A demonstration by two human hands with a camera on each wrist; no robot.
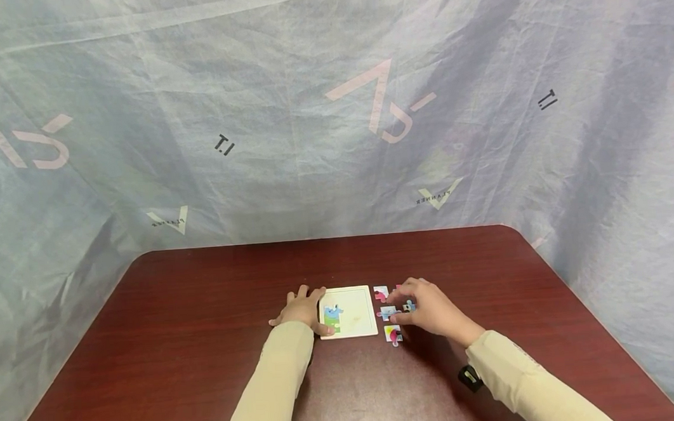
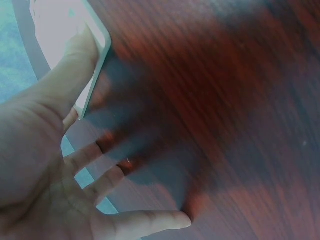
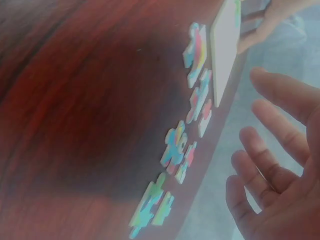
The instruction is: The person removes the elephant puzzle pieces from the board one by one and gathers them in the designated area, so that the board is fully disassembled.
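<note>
A pale square puzzle tray [image 1: 356, 303] lies on the table, with blue and green puzzle pieces [image 1: 332, 312] set along its left side. My left hand [image 1: 301, 310] is at the tray's left edge. Its thumb rests over the lower left corner, and the other fingers spread out, some touching the table in the left wrist view. Over the loose puzzle pieces [image 3: 197, 50] to the right of the tray hovers my right hand [image 1: 433, 308]. Its fingers are loosely bent and apart, with nothing between them in the right wrist view. A sun-and-pink piece [image 1: 393, 335] lies nearest me.
The dark red wooden table [image 1: 207, 344] has rounded far corners. Grey printed fabric [image 1: 288, 143] hangs behind it and at both sides. More loose pieces [image 3: 150, 205] lie in rows farther right, partly hidden by the right hand in the head view.
</note>
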